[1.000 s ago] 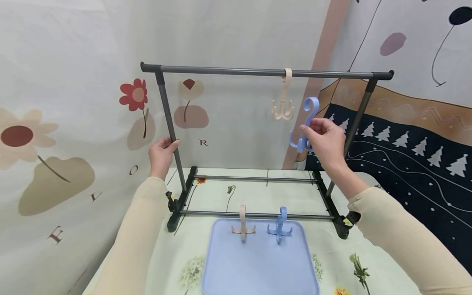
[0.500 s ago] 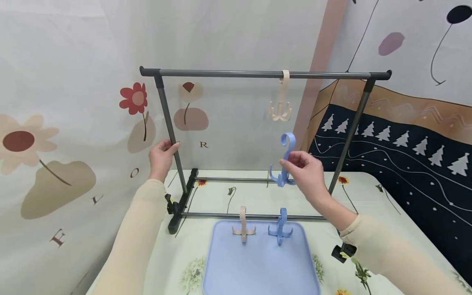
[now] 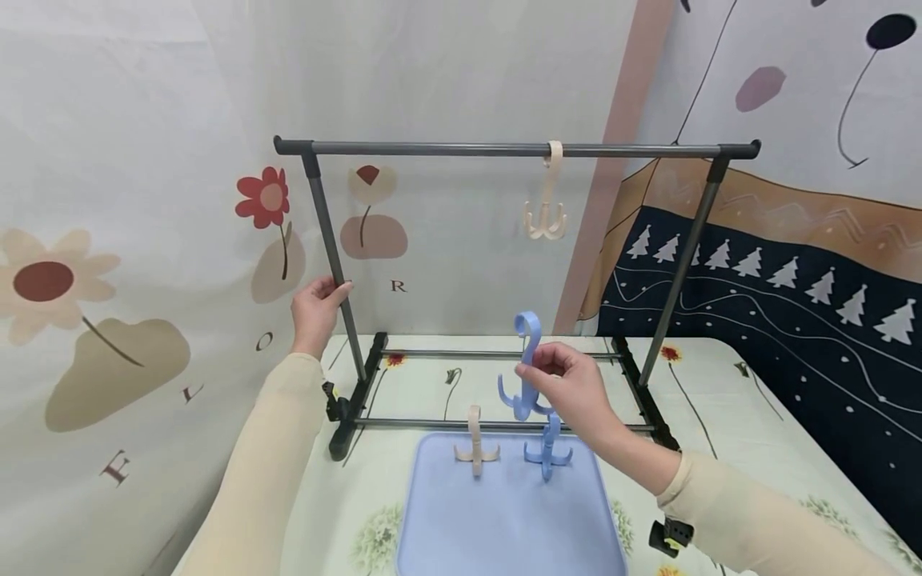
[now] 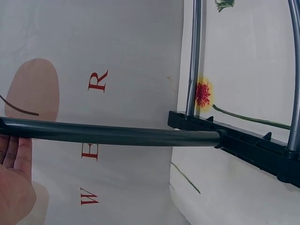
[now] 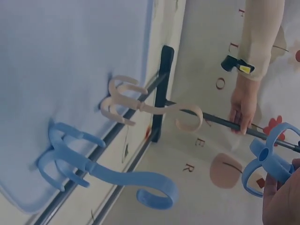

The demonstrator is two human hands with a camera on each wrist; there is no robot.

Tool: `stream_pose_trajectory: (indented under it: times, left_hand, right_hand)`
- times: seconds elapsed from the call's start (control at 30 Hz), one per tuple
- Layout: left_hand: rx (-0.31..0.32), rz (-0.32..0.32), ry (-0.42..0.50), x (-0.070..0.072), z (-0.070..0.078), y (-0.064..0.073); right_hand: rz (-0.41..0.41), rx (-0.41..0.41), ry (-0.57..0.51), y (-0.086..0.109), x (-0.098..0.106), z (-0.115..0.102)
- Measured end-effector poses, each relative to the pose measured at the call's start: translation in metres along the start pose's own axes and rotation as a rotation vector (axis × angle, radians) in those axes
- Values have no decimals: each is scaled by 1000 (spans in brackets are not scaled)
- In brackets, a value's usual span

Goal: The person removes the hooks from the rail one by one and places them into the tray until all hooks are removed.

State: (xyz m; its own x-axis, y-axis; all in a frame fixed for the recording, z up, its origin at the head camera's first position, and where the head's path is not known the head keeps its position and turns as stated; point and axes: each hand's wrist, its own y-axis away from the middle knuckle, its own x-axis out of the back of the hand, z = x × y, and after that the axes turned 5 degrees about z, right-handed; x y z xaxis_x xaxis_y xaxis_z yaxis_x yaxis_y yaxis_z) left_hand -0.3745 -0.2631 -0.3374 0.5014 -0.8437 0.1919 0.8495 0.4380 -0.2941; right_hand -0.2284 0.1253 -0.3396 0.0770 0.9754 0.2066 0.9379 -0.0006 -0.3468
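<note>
My right hand (image 3: pixel 576 388) pinches the stem of a blue multi-prong hook (image 3: pixel 529 360), held upright in the air above the tray's far edge. In the right wrist view its prongs (image 5: pixel 269 159) show at the lower right. My left hand (image 3: pixel 314 314) grips the left post (image 3: pixel 333 240) of a dark metal rack, thumb in front. A beige hook (image 3: pixel 545 196) hangs from the rack's top bar (image 3: pixel 432 149), right of the middle. On the blue tray (image 3: pixel 504 520) stand another beige hook (image 3: pixel 475 448) and another blue hook (image 3: pixel 549 454), curved ends up.
Two lower bars (image 3: pixel 446 423) join the rack's black feet (image 3: pixel 356 400) behind the tray. A flowered cloth covers the table (image 3: pixel 742 400). A patterned curtain (image 3: pixel 461 72) hangs close behind, and a dark tree-print cloth (image 3: pixel 785 336) lies at the right.
My right hand has moved down and to the left with the blue hook, from near the hanging beige hook to above the tray's far edge. The left hand stays on the post.
</note>
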Motion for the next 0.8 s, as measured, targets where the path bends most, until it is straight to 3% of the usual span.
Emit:
stream_pose_trajectory:
  times: [0.8]
  left_hand:
    - [5, -2, 8, 0, 2, 2]
  right_hand:
    - [-144, -73, 61, 39, -40, 38]
